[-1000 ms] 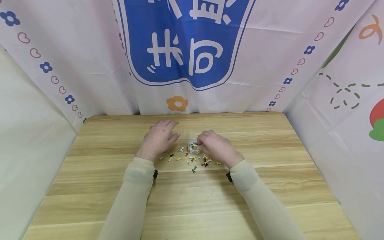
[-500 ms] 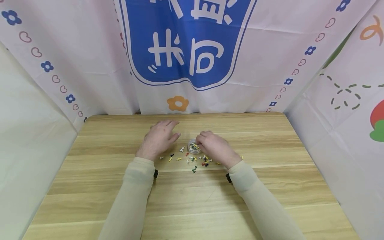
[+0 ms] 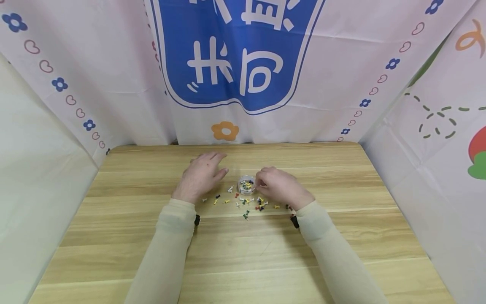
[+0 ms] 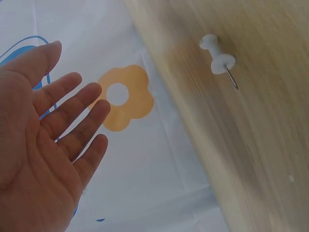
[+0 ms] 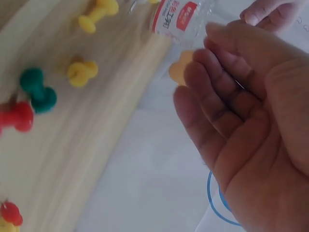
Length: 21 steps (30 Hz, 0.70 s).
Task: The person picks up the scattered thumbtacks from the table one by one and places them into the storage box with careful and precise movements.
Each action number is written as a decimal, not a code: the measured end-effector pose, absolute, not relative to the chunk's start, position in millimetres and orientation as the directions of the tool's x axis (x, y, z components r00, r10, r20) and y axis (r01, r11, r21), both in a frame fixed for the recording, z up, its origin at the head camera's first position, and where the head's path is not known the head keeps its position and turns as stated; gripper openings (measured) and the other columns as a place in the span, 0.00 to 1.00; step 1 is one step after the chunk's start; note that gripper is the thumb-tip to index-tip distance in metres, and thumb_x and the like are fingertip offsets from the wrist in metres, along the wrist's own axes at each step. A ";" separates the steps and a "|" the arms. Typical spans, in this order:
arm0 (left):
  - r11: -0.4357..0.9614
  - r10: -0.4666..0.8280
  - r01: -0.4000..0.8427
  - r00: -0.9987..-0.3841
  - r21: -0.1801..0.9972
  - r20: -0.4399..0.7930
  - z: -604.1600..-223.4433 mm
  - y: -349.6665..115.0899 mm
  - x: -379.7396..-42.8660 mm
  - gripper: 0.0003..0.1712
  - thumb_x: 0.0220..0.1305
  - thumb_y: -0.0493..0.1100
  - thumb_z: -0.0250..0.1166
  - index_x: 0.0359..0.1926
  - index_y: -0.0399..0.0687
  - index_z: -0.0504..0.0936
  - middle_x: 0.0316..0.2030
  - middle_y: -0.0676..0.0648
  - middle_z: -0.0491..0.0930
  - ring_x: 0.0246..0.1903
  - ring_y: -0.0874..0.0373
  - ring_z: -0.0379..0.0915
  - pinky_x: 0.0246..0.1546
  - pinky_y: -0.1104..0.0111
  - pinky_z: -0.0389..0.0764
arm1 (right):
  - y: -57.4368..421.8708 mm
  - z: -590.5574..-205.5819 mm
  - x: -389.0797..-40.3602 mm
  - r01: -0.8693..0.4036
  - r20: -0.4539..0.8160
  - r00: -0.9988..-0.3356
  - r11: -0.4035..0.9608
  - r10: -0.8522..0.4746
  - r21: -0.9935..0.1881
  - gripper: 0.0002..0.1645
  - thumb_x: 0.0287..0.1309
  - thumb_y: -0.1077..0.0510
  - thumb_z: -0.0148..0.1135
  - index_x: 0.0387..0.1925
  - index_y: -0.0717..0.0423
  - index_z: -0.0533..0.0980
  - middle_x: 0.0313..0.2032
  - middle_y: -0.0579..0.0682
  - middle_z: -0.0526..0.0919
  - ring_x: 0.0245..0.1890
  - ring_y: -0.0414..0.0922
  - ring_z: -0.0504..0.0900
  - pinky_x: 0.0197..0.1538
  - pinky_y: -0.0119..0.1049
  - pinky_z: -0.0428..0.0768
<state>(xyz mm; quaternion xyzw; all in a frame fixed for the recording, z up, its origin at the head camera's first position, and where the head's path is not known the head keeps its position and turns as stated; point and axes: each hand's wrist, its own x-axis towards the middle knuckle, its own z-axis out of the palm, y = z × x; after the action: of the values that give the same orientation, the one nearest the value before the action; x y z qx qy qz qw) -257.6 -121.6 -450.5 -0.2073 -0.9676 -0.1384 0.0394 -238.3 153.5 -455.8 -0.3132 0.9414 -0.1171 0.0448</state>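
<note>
A small clear round tub (image 3: 246, 191) holds push pins (image 3: 247, 185) in several colours, mostly yellow, white and dark. Just right of its rim is my right hand (image 3: 280, 184); its fingers are loosely bent in the right wrist view, and no pin shows between them. The tub's red and white label (image 5: 179, 18) faces that camera. My left hand (image 3: 200, 175) rests left of the tub, fingers extended and thumb apart, holding nothing. A white push pin (image 4: 218, 54) lies on the table near it.
Loose push pins lie scattered on the wooden table (image 3: 228, 253) in front of the tub, including a green pin (image 3: 245, 216) and a yellow pin (image 3: 226, 202). Others lie by the right wrist. A printed curtain (image 3: 265, 126) hangs behind the table's far edge.
My right hand has drawn back to the right from over the tub's rim, exposing more of the tub and a dark pin inside. The left hand stays in place.
</note>
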 end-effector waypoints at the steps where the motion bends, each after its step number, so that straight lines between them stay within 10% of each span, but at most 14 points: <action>1: 0.876 0.390 0.412 -0.911 0.253 0.133 -450.4 -121.6 -257.4 0.35 0.75 0.58 0.60 0.74 0.47 0.70 0.70 0.42 0.73 0.69 0.44 0.67 0.71 0.47 0.67 | 154.8 -455.8 -238.3 -0.574 -0.030 -0.798 0.773 -0.602 -0.272 0.03 0.65 0.55 0.66 0.40 0.44 0.84 0.38 0.35 0.82 0.34 0.33 0.77 0.39 0.28 0.80; 21: 0.877 0.390 0.410 -0.912 0.252 0.127 -450.2 -121.0 -257.4 0.34 0.75 0.58 0.60 0.74 0.47 0.70 0.70 0.41 0.73 0.69 0.42 0.67 0.71 0.45 0.67 | 159.8 -466.2 -243.9 -0.586 -0.199 -0.725 0.742 -0.660 -0.325 0.04 0.60 0.59 0.71 0.35 0.46 0.83 0.31 0.36 0.81 0.31 0.35 0.79 0.38 0.29 0.81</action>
<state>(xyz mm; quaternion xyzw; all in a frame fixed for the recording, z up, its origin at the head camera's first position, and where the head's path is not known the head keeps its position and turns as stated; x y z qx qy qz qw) -257.4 -121.0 -450.2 -0.2065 -0.9680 -0.1380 0.0362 -243.9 159.8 -466.2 -0.3382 0.9208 -0.1205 0.1522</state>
